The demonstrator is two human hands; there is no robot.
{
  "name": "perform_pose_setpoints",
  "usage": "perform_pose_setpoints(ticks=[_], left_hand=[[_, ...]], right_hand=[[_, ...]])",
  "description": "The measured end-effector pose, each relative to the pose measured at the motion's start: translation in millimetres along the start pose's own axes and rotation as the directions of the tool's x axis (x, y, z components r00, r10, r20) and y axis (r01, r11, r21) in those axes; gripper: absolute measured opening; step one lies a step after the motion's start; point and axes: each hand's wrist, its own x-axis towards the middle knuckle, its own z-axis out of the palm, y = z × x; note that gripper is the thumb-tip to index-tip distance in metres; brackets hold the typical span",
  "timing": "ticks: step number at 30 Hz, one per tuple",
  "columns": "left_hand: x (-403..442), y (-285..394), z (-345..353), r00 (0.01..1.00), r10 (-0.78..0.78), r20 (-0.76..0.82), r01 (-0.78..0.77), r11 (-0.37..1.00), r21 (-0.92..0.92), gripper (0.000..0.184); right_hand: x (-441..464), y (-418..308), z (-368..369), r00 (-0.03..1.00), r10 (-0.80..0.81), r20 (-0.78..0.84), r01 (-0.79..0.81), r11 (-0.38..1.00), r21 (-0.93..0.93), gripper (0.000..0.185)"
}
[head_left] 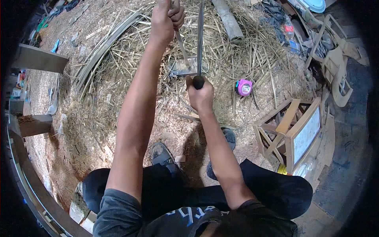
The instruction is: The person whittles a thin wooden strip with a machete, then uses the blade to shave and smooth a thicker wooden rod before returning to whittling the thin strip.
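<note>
While the left grip (pixel 169 19) clenched a thin strip (pixel 182 48), the right grip (pixel 200 94) clasped a long blade (pixel 200 37), strip slanting beside blade, pink tape measure (pixel 245 87) lying right of the right grip.

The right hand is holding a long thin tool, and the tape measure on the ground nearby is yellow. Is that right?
Nearly! The tape measure isn't yellow: the head view shows it's mostly pink. The rest is right: it's on the ground near the right hand, which holds a long thin tool.
</note>
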Motion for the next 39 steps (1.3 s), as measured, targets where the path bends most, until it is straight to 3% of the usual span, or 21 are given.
perform_pose_setpoints(ticks=[3, 4, 8, 10, 11, 14, 16, 17, 18, 20, 21, 24, 26, 28, 29, 30, 32, 33, 36, 38, 39], left_hand=[[0.1, -3.1, -0.1, 0.999, 0.041, 0.018, -0.041, 0.999, 0.021, 0.057], [0.5, -4.7, 1.3, 0.999, 0.044, 0.015, -0.044, 0.999, 0.021, 0.057], [-0.2, 1.1, 13.4, 0.99, 0.135, -0.051, -0.124, 0.976, 0.178, 0.059], [-2.8, -1.7, 11.9, 0.985, 0.125, -0.121, -0.104, 0.98, 0.17, 0.06], [-3.7, -1.2, 13.3, 0.985, 0.134, -0.108, -0.117, 0.981, 0.155, 0.061], [-2.2, -3.5, 2.2, 0.995, 0.073, -0.074, -0.069, 0.996, 0.052, 0.06], [-2.1, -5.0, 1.9, 0.991, 0.115, -0.063, -0.11, 0.991, 0.079, 0.06], [-3.1, -4.2, 2.2, 0.99, 0.111, -0.086, -0.103, 0.991, 0.09, 0.06], [-4.0, -2.5, 3.1, 0.989, 0.107, -0.107, -0.096, 0.99, 0.102, 0.059], [-5.6, 1.6, 11.2, 0.985, 0.118, -0.127, -0.102, 0.987, 0.127, 0.058], [-6.1, 1.5, 10.0, 0.986, 0.115, -0.118, -0.103, 0.989, 0.107, 0.058], [-7.3, 1.4, 6.9, 0.988, 0.122, -0.091, -0.108, 0.984, 0.138, 0.058], [-6.7, 0.5, 10.0, 0.988, 0.131, -0.083, -0.119, 0.983, 0.137, 0.058], [-7.3, -0.6, 13.6, 0.988, 0.129, -0.081, -0.115, 0.981, 0.156, 0.058], [-7.8, 0.1, 15.2, 0.988, 0.131, -0.079, -0.115, 0.977, 0.178, 0.058], [-8.8, 0.3, 15.6, 0.988, 0.13, -0.08, -0.114, 0.977, 0.178, 0.058], [-8.1, 0.5, 17.2, 0.985, 0.149, -0.091, -0.126, 0.968, 0.218, 0.058], [-9.1, 0.3, 17.0, 0.984, 0.154, -0.086, -0.133, 0.967, 0.217, 0.058], [-12.7, 5.6, 15.0, 0.993, 0.067, -0.101, -0.05, 0.985, 0.166, 0.058], [-15.5, 9.3, 20.0, 0.97, 0.204, -0.132, -0.161, 0.947, 0.278, 0.059], [-16.9, 9.6, 8.6, 0.976, 0.181, -0.118, -0.147, 0.957, 0.25, 0.061]], right_hand=[[-1.4, 38.1, 20.5, 0.993, -0.112, -0.041, 0.113, 0.993, 0.032, 0.026], [14.4, 79.4, 42.0, 0.964, 0.204, 0.172, -0.144, 0.941, -0.306, 0.032], [10.6, 78.6, 27.1, 0.935, 0.278, 0.221, -0.203, 0.928, -0.312, 0.035], [9.8, 36.4, 13.5, 0.973, 0.096, 0.209, -0.028, 0.952, -0.305, 0.032], [7.8, 21.4, 5.7, 0.982, -0.032, 0.187, 0.051, 0.994, -0.094, 0.027], [5.0, -8.7, 3.4, 0.995, 0.071, 0.072, -0.073, 0.997, 0.027, 0.014], [0.7, 22.3, 15.8, 0.975, -0.223, 0.009, 0.224, 0.975, -0.012, 0.015], [4.0, 73.8, 41.2, 0.995, 0.006, 0.098, -0.026, 0.977, 0.21, 0.019], [12.4, 109.7, 55.6, 0.952, 0.15, 0.266, -0.037, 0.921, -0.387, 0.025], [-5.7, 97.2, 40.7, 0.848, 0.402, 0.345, -0.469, 0.873, 0.133, 0.025], [12.0, 170.5, 70.6, 0.851, 0.339, 0.4, -0.399, 0.914, 0.075, 0.025], [6.0, 84.5, 36.1, 0.9, 0.311, 0.305, -0.328, 0.945, 0.006, 0.028], [2.8, 55.5, 27.0, 0.874, 0.393, 0.287, -0.437, 0.893, 0.107, 0.03], [8.1, 56.2, 25.9, 0.954, 0.186, 0.237, -0.215, 0.971, 0.103, 0.026], [10.8, 81.4, 44.6, 0.996, -0.043, 0.073, 0.025, 0.975, 0.221, 0.03], [7.6, 104.0, 58.9, 0.996, -0.041, 0.074, 0.024, 0.975, 0.22, 0.03], [-1.7, 131.6, 72.1, 0.925, 0.307, 0.226, -0.331, 0.94, 0.078, 0.03], [-13.9, 104.8, 46.1, 0.882, 0.333, 0.334, -0.39, 0.913, 0.122, 0.031], [-8.2, 109.1, 45.3, 0.887, 0.313, 0.338, -0.359, 0.93, 0.08, 0.031], [-2.4, 104.0, 44.1, 0.878, 0.33, 0.346, -0.383, 0.919, 0.096, 0.034], [-1.2, 92.7, 42.3, 0.953, 0.219, 0.211, -0.217, 0.976, -0.035, 0.035]])
